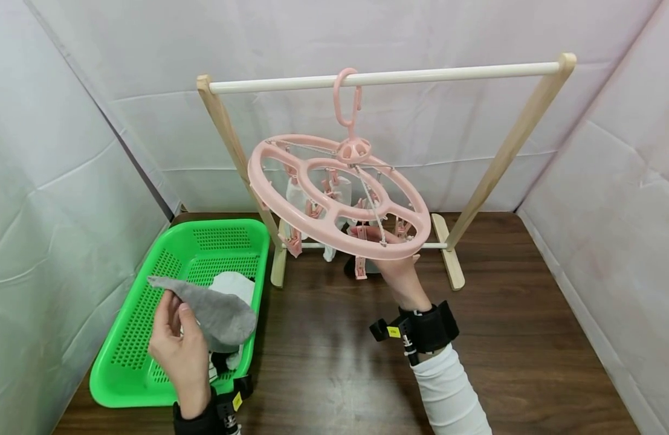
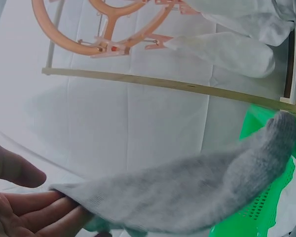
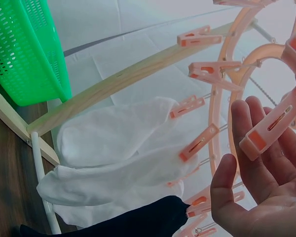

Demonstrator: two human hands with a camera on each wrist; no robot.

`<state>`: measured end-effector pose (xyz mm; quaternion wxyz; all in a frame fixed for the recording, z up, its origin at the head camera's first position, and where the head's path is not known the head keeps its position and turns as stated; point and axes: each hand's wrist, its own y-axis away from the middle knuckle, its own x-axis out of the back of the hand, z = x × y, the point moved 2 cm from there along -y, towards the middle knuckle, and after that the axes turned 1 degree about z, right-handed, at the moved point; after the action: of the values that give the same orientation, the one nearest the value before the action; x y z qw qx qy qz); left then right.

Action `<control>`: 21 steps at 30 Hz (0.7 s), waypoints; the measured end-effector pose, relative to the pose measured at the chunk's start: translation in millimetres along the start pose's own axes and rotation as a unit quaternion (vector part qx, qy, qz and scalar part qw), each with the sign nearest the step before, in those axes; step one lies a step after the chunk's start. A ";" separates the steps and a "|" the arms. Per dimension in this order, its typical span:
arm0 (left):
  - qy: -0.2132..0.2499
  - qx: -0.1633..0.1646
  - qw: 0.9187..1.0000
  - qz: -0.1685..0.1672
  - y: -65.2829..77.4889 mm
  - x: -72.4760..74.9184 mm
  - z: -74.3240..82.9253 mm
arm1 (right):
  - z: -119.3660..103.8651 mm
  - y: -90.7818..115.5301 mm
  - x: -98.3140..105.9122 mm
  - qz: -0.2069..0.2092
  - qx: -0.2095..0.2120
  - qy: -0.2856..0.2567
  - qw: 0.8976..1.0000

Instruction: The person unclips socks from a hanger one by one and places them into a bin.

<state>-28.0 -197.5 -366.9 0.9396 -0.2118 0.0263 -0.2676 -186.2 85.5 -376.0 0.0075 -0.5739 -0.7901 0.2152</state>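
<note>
My left hand point(image 1: 179, 347) holds a grey sock point(image 1: 220, 314) by its cuff, over the green basket point(image 1: 130, 386). In the left wrist view the fingers point(image 2: 49, 212) are at the cuff, the thumb stands apart, and the toe stretches off to the right. My right hand point(image 1: 399, 278) is under the front right of the round pink clip hanger point(image 1: 334, 232), partly hidden by its ring. The right wrist view shows its fingers loosely bent beside a pink clothes peg point(image 3: 274, 123), which crosses in front of them. White socks point(image 3: 113, 133) and a black sock point(image 3: 138, 219) hang from other pegs.
A wooden rack with a white top bar point(image 1: 454, 75) carries the hanger by its hook point(image 1: 339, 103). Its wooden feet point(image 1: 448, 254) stand on the brown table point(image 1: 503, 362). More socks, white point(image 1: 233, 285) and dark, lie in the basket. White cloth walls surround the table.
</note>
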 end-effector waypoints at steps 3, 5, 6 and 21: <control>0.023 0.003 1.000 -0.011 -0.3 -0.1 -5.7 | -1.4 0.2 -1.2 0.009 -0.017 0.000 1.000; 0.053 -0.017 0.998 -0.016 -1.9 0.1 -29.1 | -1.2 0.2 -1.4 0.014 -0.030 0.007 0.999; 0.055 -0.023 0.998 -0.017 -1.9 -0.1 -32.7 | -1.1 0.6 -1.0 0.019 -0.038 0.013 0.999; 0.005 -0.058 0.997 -0.048 11.7 -9.4 -10.4 | 19.5 15.0 -2.7 -0.035 -0.023 -0.002 0.999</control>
<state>-31.9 -187.7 -381.8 0.9117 -0.2658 0.0359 -0.3112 -176.8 80.3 -398.3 -0.0001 -0.5457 -0.8142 0.1982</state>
